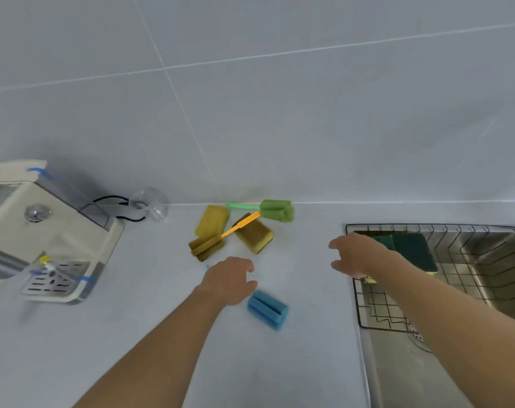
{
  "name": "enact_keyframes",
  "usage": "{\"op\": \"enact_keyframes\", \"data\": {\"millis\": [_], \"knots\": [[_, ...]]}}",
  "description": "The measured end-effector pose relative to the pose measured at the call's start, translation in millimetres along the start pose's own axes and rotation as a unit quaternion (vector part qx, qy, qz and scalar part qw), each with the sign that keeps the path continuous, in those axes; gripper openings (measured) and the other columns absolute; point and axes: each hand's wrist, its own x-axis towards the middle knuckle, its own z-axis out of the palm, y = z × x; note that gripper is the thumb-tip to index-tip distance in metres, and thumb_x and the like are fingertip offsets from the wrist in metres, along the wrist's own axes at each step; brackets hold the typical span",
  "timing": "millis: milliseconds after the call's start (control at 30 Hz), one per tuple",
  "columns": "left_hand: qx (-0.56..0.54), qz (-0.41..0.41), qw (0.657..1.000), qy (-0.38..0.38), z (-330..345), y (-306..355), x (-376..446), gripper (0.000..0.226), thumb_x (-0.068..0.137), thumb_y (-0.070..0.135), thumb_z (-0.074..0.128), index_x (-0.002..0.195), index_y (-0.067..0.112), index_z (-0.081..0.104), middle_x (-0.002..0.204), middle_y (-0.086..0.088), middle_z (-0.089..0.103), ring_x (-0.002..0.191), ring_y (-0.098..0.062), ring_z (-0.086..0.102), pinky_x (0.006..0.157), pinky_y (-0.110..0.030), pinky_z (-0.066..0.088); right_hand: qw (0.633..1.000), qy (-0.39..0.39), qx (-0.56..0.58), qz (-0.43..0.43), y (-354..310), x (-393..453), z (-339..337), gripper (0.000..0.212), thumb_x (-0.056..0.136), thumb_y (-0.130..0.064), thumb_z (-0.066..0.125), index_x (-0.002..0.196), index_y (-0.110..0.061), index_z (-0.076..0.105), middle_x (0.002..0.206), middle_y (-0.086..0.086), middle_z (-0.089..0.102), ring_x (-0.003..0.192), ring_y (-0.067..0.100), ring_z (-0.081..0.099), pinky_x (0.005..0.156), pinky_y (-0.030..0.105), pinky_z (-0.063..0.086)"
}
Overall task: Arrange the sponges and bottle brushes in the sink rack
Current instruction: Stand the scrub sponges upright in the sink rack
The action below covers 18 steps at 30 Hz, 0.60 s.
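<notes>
Two yellow sponges (pixel 212 219) (pixel 254 234) lie on the counter near the wall. Across them rests an orange-handled brush (pixel 211 242) with a mustard foam head. A green bottle brush (pixel 276 211) lies against the wall. A blue foam brush head (pixel 268 309) sits nearer me; its handle is hidden under my left hand (pixel 229 279), which hovers open just left of it. My right hand (pixel 355 254) is open with fingers spread, at the left edge of the wire sink rack (pixel 357 301). Dark green sponges (pixel 412 248) lie in the rack.
The rack sits in a steel sink (pixel 486 260) at the right. At the left stands a beige appliance (pixel 44 231) with a drip tray, a black cable behind it, and a clear glass (pixel 153 204) by the tiled wall.
</notes>
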Motion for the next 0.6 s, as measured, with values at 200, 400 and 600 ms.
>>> {"op": "enact_keyframes", "data": {"millis": [200,400,600], "knots": [[-0.005,-0.061,0.998,-0.010,-6.8,-97.2,-16.1,0.034,0.088,0.049,0.056,0.117,0.031,0.057,0.119,0.004,0.057,0.104,-0.017,0.058,0.087,-0.029,0.048,1.000,-0.004,0.005,-0.006,-64.1,31.3,-3.0,0.055,0.094,-0.038,0.050,0.146,-0.025,0.040,0.137,0.001,0.053,0.127,0.024,0.049,0.101,0.037,0.045],[-0.035,-0.112,0.993,-0.001,-21.1,-177.2,-7.8,0.028,0.085,0.050,0.057,0.104,0.030,0.061,0.104,0.005,0.063,0.090,-0.015,0.062,0.081,-0.030,0.052,0.995,-0.007,0.091,0.038,-107.9,54.6,2.2,0.062,0.094,-0.040,0.053,0.150,-0.025,0.033,0.148,0.000,0.045,0.135,0.022,0.043,0.109,0.036,0.039],[-0.158,-0.123,0.978,0.055,-38.5,-213.4,29.1,0.024,0.084,0.045,0.063,0.097,0.025,0.066,0.097,0.002,0.065,0.083,-0.016,0.063,0.080,-0.032,0.054,0.981,0.003,0.173,0.093,-133.7,64.0,20.2,0.077,0.091,-0.045,0.058,0.154,-0.019,0.023,0.155,0.005,0.037,0.141,0.024,0.035,0.114,0.037,0.033]]}}
